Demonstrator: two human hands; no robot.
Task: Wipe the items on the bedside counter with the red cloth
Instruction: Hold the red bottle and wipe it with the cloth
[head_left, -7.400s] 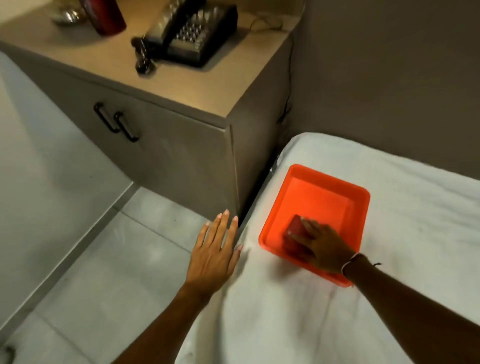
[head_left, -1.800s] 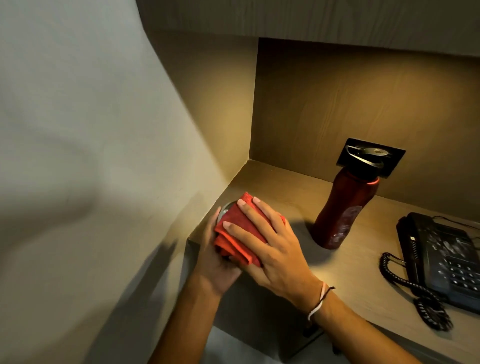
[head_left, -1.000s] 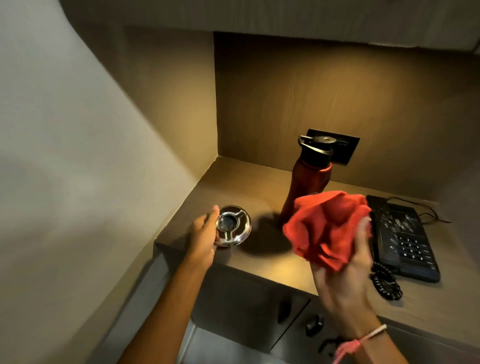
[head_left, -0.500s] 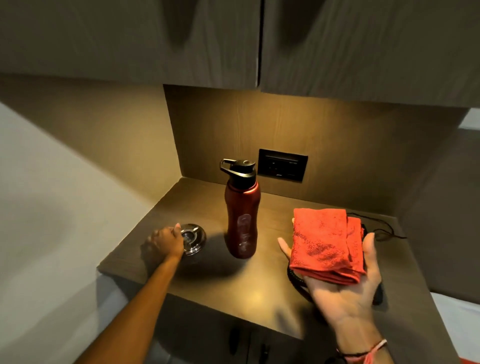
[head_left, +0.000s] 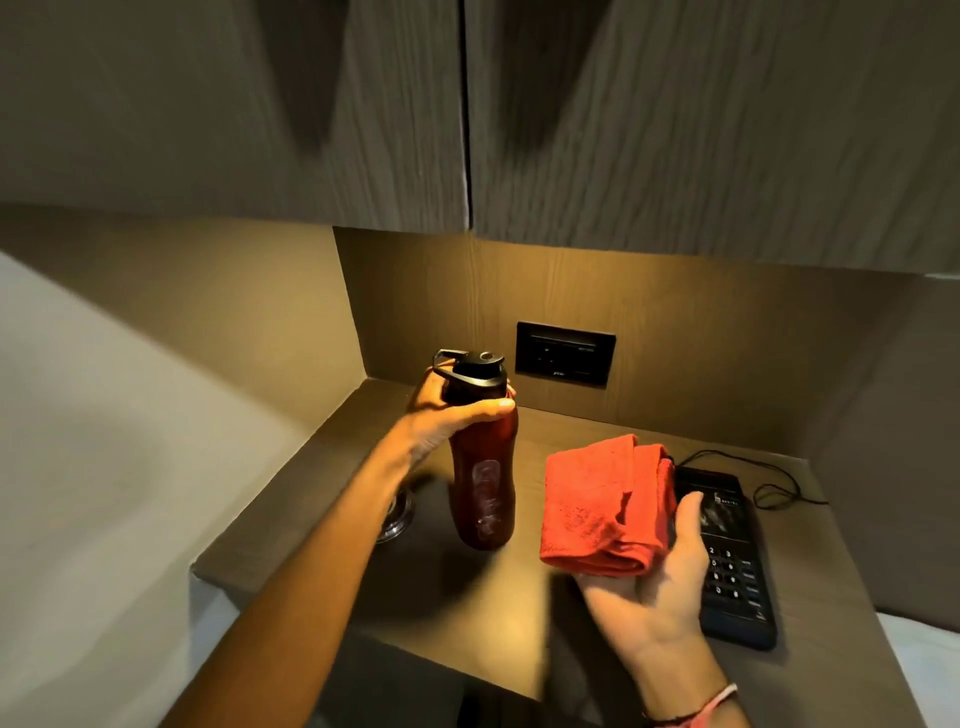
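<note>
Red cloth (head_left: 605, 506) lies folded in a soft, nubby terry stack on the upturned palm of the right hand (head_left: 647, 587), whose fingers sit flat under it while the thumb curls up against its right edge. The left hand (head_left: 441, 415) has its fingers and thumb wrapped around the neck of the dark red bottle (head_left: 480, 457), just below the black cap with its loop handle; the bottle is smooth and waisted, faintly printed, and looks raised slightly off the counter (head_left: 498, 613), though blur makes that uncertain. Half a second ago this hand was at the round metal ashtray (head_left: 397, 517) and the bottle stood alone; now the ashtray sits mostly hidden behind the forearm. The counter is matte wood-grain laminate. A black telephone (head_left: 732, 561) with a keypad lies flat beyond the right hand, its thin cord trailing behind. A black socket plate (head_left: 565, 353) is set into the back panel.
</note>
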